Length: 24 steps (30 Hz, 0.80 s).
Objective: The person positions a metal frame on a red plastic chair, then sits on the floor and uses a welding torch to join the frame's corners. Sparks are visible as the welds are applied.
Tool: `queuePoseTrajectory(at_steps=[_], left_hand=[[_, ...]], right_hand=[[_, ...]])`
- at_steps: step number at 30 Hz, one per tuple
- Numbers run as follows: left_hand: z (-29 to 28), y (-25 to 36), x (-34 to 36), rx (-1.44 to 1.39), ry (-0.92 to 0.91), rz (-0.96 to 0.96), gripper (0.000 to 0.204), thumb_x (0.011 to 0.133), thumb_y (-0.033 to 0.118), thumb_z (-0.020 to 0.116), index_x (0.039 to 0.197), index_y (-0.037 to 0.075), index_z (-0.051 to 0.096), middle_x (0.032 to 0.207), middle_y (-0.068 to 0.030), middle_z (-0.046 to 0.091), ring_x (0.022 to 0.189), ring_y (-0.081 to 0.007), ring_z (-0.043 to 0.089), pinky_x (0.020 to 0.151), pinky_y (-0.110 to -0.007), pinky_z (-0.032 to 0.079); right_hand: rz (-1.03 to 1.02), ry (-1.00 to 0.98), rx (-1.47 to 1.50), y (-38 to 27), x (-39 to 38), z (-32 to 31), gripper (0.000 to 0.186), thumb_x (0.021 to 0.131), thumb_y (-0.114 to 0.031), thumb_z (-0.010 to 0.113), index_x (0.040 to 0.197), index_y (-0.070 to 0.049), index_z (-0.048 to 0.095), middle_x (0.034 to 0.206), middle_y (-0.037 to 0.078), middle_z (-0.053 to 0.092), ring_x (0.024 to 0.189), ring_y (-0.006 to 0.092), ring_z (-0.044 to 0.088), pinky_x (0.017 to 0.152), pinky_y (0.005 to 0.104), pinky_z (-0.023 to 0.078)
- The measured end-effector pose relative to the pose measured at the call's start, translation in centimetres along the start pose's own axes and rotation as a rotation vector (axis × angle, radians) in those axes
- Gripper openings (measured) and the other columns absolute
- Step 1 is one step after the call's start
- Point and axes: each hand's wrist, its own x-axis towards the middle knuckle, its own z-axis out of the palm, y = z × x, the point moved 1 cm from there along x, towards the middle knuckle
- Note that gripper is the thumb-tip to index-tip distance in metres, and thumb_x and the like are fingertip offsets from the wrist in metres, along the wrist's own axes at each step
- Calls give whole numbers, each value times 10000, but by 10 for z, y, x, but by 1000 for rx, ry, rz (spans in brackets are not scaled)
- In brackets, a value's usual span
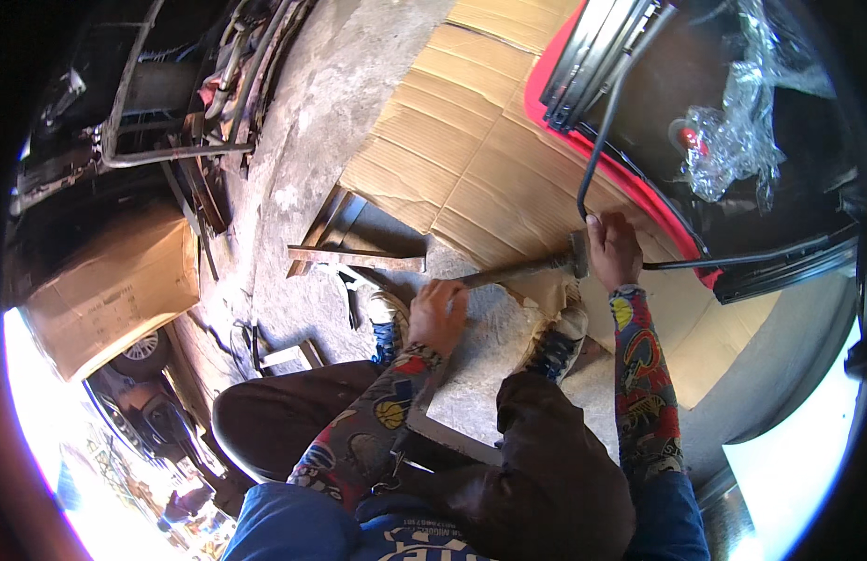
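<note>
My left hand is wrapped round the handle of a hammer, which lies across in front of my shoes. The hammer's metal head is beside my right hand. My right hand is closed round a thin black bent rod at its curve. One length of the rod runs up from the hand toward the far right. Another length comes out on the hand's right side and reaches over black trim pieces. Whether the rod is metal or rubber I cannot tell.
Flattened cardboard covers the floor ahead. On the right, a red-edged dark panel carries crumpled clear plastic. A rusty metal frame lies near my left shoe. A cardboard box and metal scrap stand at left.
</note>
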Motion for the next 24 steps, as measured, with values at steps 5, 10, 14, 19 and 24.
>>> queuePoseTrajectory(at_steps=[5,10,14,19,24], left_hand=[[-35,-40,-16,-70,98,-208,209,995,203,609,1009,19,705,973,-180,703,927,-353,682,826,-423,526],[-68,-13,5,-237,52,-305,206,1004,197,617,1076,28,710,1023,-163,715,948,-318,709,834,-394,546],[-144,49,10,-406,-95,-168,192,945,183,638,1057,31,676,996,-192,683,962,-393,667,857,-460,540],[-282,95,-46,-675,-110,0,337,986,245,662,1197,-16,631,1104,-227,656,1058,-425,631,965,-488,495],[-355,27,-187,-1085,625,-94,286,1045,259,607,1113,-10,674,1054,-129,700,994,-235,670,895,-378,524]], right_hand=[[25,-97,22,9,-13,12,399,1065,-433,481,970,-100,680,936,192,701,911,410,681,775,520,537],[-13,-93,185,22,-24,18,405,1075,-400,453,1063,-88,710,1044,186,725,1023,378,688,860,497,534],[-160,-247,65,39,-46,25,499,1093,-409,433,1178,14,682,1120,252,709,1088,427,659,913,492,517],[125,-557,188,51,-49,22,533,1061,-455,489,1212,29,653,1216,280,659,1102,459,624,935,498,465],[22,-760,-105,46,-14,-21,496,1041,-376,541,1300,41,605,1330,235,618,1191,335,591,1006,426,439]])
